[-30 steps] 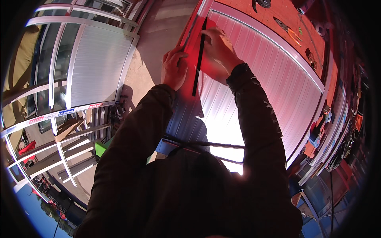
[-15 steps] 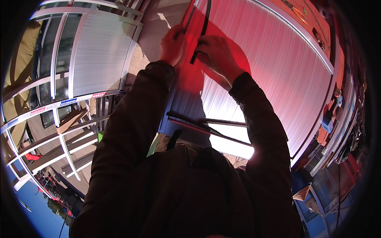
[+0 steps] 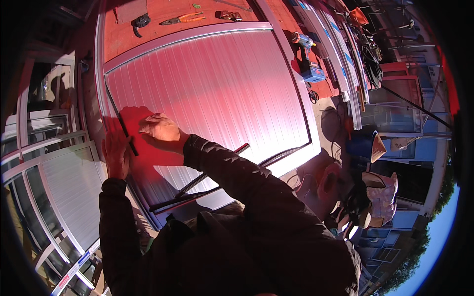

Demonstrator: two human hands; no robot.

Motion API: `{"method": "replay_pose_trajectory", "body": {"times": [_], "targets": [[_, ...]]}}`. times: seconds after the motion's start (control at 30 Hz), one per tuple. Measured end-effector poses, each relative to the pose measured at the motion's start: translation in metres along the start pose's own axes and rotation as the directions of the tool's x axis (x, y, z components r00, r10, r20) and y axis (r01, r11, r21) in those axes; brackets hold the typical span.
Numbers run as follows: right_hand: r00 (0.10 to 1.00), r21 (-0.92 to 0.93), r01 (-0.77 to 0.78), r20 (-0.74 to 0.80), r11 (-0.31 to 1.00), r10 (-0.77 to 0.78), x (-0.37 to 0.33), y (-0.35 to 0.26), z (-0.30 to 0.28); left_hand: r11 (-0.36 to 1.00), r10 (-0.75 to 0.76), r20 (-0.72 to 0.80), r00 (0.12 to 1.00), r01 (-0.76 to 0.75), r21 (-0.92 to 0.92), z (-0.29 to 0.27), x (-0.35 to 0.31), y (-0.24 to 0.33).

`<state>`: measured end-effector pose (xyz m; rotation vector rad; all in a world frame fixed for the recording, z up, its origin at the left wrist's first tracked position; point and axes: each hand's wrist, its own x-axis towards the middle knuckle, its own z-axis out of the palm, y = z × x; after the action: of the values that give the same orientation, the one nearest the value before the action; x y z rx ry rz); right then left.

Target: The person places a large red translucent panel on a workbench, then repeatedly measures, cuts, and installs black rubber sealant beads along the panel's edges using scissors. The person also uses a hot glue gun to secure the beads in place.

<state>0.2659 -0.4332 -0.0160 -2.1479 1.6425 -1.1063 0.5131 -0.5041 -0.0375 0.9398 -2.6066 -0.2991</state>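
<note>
A ribbed light-grey panel [image 3: 212, 93] lies in a pale metal frame [image 3: 187, 38] before me, partly under red-tinted light. Along its left side runs a thin black rubber strip [image 3: 117, 114], its lower end loose near my left hand. My left hand [image 3: 116, 153] rests on the left frame edge beside that strip, fingers stretched out. Over the panel, just right of the strip, my right hand [image 3: 162, 127] is closed in a fist with nothing visible in it. More black strips [image 3: 191, 184] lie across the panel's near end.
Beyond the frame, an orange-red surface holds a tape measure [image 3: 142, 20], orange-handled pliers [image 3: 181, 19] and a blue cordless drill [image 3: 311, 64]. Long metal profiles [image 3: 340, 64] lie at the right. Another panelled frame [image 3: 69, 190] stands at the left. A blue bucket [image 3: 359, 148] is at the right.
The view has swung to the right. My right hand has come away from the black strip and closed into a fist. The strip now lies along the frame's left side.
</note>
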Motion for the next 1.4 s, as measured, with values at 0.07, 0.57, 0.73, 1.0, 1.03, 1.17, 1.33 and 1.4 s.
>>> {"method": "replay_pose_trajectory", "body": {"times": [0.07,0.57,0.73,1.0,1.03,1.17,1.33,1.4], "targets": [[0.973,-0.074,-0.161,-0.179,0.984,0.146,-0.023,0.020,-0.062,0.996,0.065,0.029,0.997,-0.063,-0.067,0.002,0.001,-0.010],[0.422,-0.612,-0.789,-0.476,0.054,0.771,-0.293,0.264,-0.406,0.762,-0.327,0.268,0.906,0.420,-0.492,-0.011,0.071,0.023],[0.370,-0.620,-0.782,-0.373,0.068,0.851,-0.311,0.256,-0.427,0.668,-0.436,0.116,0.893,0.407,-0.623,-0.010,0.106,0.050],[0.392,0.200,-0.885,-0.167,0.421,0.904,-0.205,0.126,-0.343,0.444,-0.611,0.095,0.786,0.440,-0.781,-0.030,0.107,0.060],[0.388,0.205,-0.894,-0.086,0.398,0.918,-0.158,0.101,-0.309,0.439,-0.600,0.087,0.795,0.418,-0.795,-0.031,0.106,0.059],[0.833,0.448,-0.547,0.204,0.708,0.515,-0.049,0.074,-0.164,0.410,-0.569,0.085,0.818,0.372,-0.833,-0.032,0.103,0.050],[0.818,0.120,-0.477,0.423,0.870,0.390,0.086,-0.001,-0.103,0.296,-0.543,0.145,0.827,0.350,-0.889,-0.037,0.093,0.033],[0.877,0.108,-0.354,0.385,0.929,0.289,0.099,-0.009,-0.092,0.294,-0.533,0.128,0.836,0.325,-0.899,-0.041,0.092,0.033]]}}
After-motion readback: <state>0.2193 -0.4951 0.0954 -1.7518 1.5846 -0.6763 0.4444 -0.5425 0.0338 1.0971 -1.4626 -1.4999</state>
